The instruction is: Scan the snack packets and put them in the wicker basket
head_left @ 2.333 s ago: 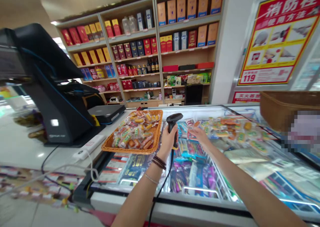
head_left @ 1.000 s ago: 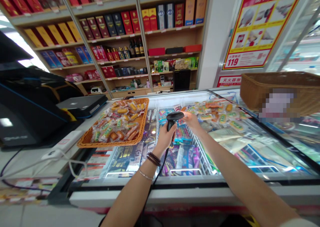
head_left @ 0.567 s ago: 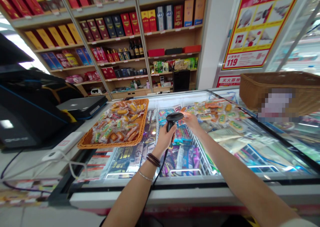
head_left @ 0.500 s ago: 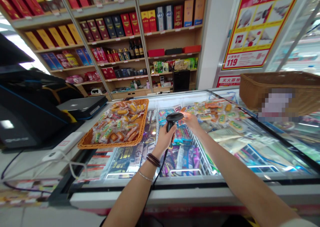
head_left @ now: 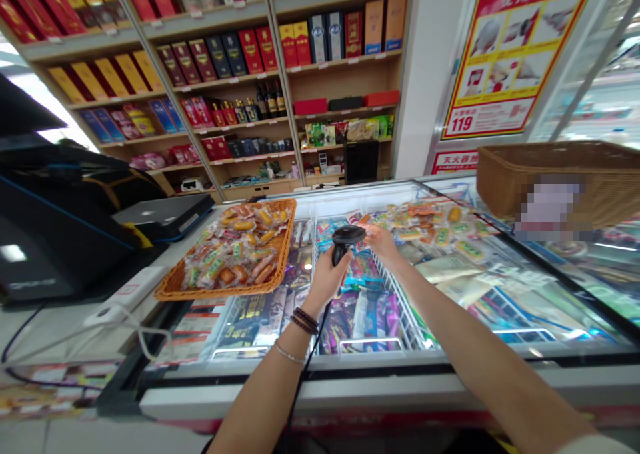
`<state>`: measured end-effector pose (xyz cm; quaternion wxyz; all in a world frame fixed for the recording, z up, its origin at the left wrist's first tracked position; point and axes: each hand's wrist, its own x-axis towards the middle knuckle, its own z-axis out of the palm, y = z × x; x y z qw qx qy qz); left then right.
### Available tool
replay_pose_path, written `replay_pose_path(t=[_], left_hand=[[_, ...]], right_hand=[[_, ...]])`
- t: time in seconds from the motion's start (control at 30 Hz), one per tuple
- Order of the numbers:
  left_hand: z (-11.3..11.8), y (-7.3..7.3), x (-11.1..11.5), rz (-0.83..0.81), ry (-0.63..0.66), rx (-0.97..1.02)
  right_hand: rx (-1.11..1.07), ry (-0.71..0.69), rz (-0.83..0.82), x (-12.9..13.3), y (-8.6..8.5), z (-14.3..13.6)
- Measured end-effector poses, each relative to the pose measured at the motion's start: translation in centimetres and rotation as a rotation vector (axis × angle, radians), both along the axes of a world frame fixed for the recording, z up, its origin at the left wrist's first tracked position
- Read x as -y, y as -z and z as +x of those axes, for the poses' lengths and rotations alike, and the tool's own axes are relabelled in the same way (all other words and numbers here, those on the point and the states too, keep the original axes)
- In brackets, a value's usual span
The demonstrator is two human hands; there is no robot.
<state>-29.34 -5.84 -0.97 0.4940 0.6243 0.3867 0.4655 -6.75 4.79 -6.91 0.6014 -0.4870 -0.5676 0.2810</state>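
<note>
My left hand (head_left: 327,277) is wrapped around the handle of a black barcode scanner (head_left: 349,235), whose head points to the right. From the scanner a dark cable (head_left: 306,367) runs down past my wrist. Just beyond the scanner's head, my right hand (head_left: 380,241) is closed in a pinch. Reddish light falls on its fingertips, and whatever they hold is too small and covered to name. Both hands are above the glass top of a chest freezer (head_left: 350,384). To the right of my right hand, a pile of individually wrapped snacks (head_left: 440,231) lies on the glass.
An orange wicker tray (head_left: 287,254) of wrapped snacks stands left of my hands. A brown woven basket (head_left: 500,184) sits at the right. Black checkout equipment (head_left: 45,234) and a white cable (head_left: 145,334) are on the left counter. Shelves of boxed bottles (head_left: 220,57) stand behind.
Almost nothing differs. The whole view has shifted very slightly; both hands and the scanner keep their places over the freezer.
</note>
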Motion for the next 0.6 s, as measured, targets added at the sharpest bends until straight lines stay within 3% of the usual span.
replay_pose_path(t=[0.4, 0.6], left_hand=[[-0.5, -1.3, 0.7, 0.018, -0.004, -0.023], [-1.0, -1.1, 0.5, 0.000, 0.038, -0.026]], right_hand=[[-0.056, 0.003, -0.056, 0.4, -0.3, -0.2], [0.038, 0.024, -0.029, 0.8, -1.0, -0.4]])
